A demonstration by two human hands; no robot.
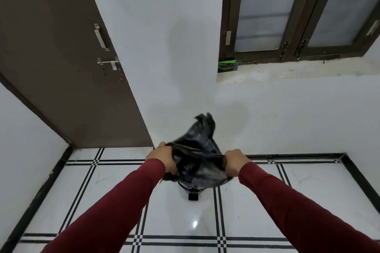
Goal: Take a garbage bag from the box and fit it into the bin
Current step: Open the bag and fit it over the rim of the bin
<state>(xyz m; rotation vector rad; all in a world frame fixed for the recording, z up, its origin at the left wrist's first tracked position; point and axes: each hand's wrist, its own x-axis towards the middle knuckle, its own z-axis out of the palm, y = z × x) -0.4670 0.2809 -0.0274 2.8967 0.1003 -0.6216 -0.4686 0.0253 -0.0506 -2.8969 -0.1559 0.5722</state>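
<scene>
The garbage bag (196, 156) is stretched between my two hands, held up over the bin (190, 188), which stands on the floor (257, 201) and shows only as a pale lower wall with a black pedal under the plastic. My left hand (162, 159) has its fingers curled round the bag's left edge, and my right hand (234, 162) grips the right edge in a fist, so the mouth is pulled wide between them (the rest of the bag billows upward, blurred). Both arms wear dark red sleeves (298, 207). Farther off, a brown door (61, 68) with a metal handle stands at the left. On the window ledge (298, 72) beyond, at its left end, sits the green box (227, 66), against the window frame.
</scene>
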